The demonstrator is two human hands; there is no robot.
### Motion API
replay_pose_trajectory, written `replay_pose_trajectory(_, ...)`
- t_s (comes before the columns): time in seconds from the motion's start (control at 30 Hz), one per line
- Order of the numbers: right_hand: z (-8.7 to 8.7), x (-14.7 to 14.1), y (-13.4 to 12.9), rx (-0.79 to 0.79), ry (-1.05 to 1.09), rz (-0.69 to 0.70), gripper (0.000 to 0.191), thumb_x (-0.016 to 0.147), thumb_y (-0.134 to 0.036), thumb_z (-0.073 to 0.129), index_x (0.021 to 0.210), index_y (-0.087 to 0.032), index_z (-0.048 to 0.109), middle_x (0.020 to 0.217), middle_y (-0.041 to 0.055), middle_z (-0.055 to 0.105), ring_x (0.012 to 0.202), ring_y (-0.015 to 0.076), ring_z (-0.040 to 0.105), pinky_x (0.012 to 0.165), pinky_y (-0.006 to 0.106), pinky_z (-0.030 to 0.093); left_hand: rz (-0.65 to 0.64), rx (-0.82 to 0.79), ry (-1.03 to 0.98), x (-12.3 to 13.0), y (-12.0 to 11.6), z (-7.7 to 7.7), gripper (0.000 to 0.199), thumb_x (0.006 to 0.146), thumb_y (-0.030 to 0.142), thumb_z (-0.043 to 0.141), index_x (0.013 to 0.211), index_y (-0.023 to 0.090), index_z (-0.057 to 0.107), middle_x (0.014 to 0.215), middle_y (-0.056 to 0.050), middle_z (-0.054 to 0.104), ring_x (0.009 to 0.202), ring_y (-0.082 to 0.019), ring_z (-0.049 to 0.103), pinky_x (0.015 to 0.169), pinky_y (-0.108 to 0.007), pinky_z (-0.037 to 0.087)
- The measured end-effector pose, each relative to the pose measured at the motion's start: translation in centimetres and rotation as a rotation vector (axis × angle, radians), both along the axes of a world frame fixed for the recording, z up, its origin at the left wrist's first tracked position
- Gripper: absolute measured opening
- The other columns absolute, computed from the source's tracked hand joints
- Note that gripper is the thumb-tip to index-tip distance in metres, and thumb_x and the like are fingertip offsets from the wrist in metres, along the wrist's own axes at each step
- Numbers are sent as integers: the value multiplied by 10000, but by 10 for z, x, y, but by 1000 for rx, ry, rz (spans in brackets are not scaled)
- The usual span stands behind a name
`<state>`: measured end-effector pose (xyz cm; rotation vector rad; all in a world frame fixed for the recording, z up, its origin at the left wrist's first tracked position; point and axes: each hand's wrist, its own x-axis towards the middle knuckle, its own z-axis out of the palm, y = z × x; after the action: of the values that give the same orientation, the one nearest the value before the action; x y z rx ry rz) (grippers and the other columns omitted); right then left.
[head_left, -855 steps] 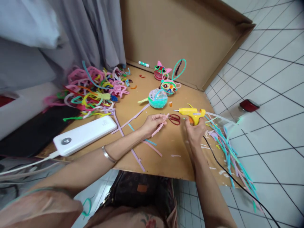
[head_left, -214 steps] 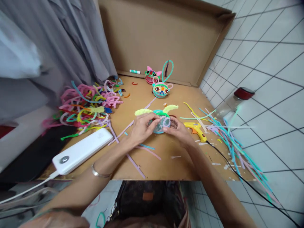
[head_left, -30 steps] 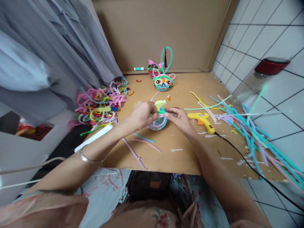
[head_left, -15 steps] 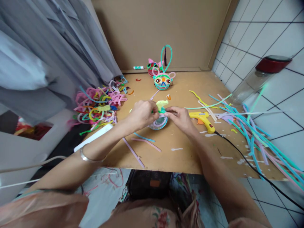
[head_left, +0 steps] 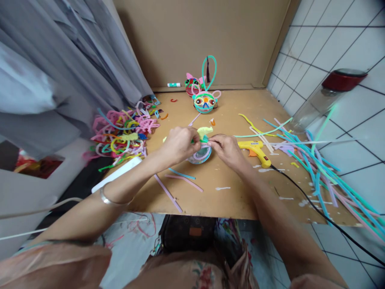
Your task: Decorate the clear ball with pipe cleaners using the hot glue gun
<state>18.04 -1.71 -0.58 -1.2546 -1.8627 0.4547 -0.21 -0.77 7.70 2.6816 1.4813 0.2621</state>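
Note:
Between my hands stands a round craft piece [head_left: 202,155], clear and ringed with lilac and blue pipe cleaners, green and pale yellow fuzzy bits at its top. My left hand [head_left: 182,142] is closed in a pinch at its upper left edge. From the other side my right hand [head_left: 224,147] pinches the top edge, thumb and forefinger together. The fingertips hide the exact spot they grip. To the right of my right hand lies a yellow glue gun [head_left: 255,151], its black cord trailing off right.
Two finished animal-faced lanterns [head_left: 205,102] stand at the back. A tangled heap of pipe cleaners [head_left: 120,132] lies left, long loose pipe cleaners [head_left: 315,160] right. A clear bottle with a red lid [head_left: 313,104] stands by the tiles. Cut pipe cleaners [head_left: 168,193] lie in front.
My hands keep their pinch on the craft piece with hardly any movement. The whole view has shifted very slightly.

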Motion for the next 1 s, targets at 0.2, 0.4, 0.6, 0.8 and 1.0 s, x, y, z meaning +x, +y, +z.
replay_pose_trajectory(0.2, -8, 1, 6, -137, 231, -29, 104, 785, -271, 703, 794, -203, 780, 802, 47, 780, 742, 222, 702, 767, 358, 539, -26, 19, -24, 0, 1, -2, 198, 757, 208, 580, 826, 151, 756, 830, -81, 761, 722, -198, 667, 690, -278, 456)
replay_pose_trajectory(0.4, -10, 3, 12, -277, 429, -32, 153, 645, -302, 792, 721, -178, 745, 737, 31, 753, 699, 192, 675, 713, 323, 527, -58, 23, -55, -1, 1, -2, 161, 756, 204, 604, 793, 154, 753, 841, -74, 763, 712, -183, 659, 684, -270, 453)
replay_pose_trajectory(0.6, -2, 5, 10, -418, 572, 57, 385, 566, -489, 861, 736, -180, 708, 750, 19, 729, 717, 160, 643, 725, 307, 526, -48, 21, -58, 0, 2, -5, 164, 749, 166, 605, 802, 162, 760, 859, -77, 768, 729, -199, 673, 691, -283, 459)
replay_pose_trajectory(0.8, 2, -6, 16, -459, 699, 126, 564, 447, -393, 946, 904, -219, 664, 908, 8, 737, 871, 180, 679, 862, 347, 548, -49, 16, -21, -1, 3, -3, 170, 770, 208, 610, 829, 160, 762, 867, -90, 769, 773, -226, 690, 685, -294, 450)
replay_pose_trajectory(1.0, 1, -8, 21, -500, 741, 187, 561, 450, -361, 948, 915, -243, 658, 878, -19, 725, 843, 171, 674, 860, 339, 537, -148, -67, -83, -8, 8, -3, 182, 810, 175, 581, 835, 151, 759, 871, -95, 766, 764, -210, 681, 688, -296, 445)
